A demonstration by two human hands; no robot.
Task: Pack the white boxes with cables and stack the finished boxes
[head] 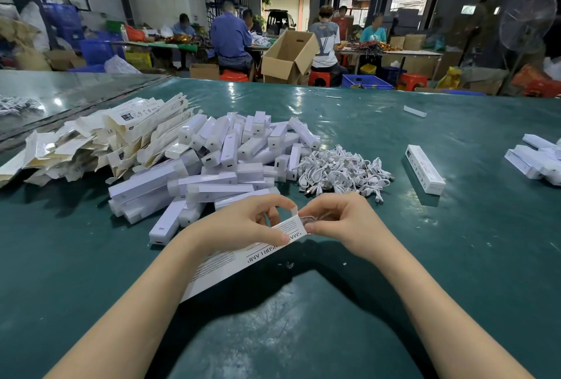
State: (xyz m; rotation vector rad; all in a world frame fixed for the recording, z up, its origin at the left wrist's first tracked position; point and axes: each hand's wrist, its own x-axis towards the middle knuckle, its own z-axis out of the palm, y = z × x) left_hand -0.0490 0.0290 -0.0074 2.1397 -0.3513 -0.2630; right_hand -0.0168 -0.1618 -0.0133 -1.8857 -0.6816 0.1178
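Two hands were on one carton. Our left hand gripped the white box just behind its open end, thumb on the printed face and fingers curled round the far side. The box ran back toward our left forearm, low over the green table; we couldn't tell if it touched.

Our right hand pinched at the mouth, fingertips together on what looked like a coiled cable partly inside. The end flap stood up between the hands.

Our read was cable insertion, flap not yet tucked. To do it well we needed:
- the left grip light, so the walls didn't pinch the mouth
- the coil pushed fully past the fold line
- no loop caught under the flap before tucking

Beyond the hands lay a heap of white lamp units, with the cable pile touching its right side. Flat cartons sat further left.

One closed box lay alone to the right. The finished boxes were at the right edge, likely the stacking spot and a long reach.
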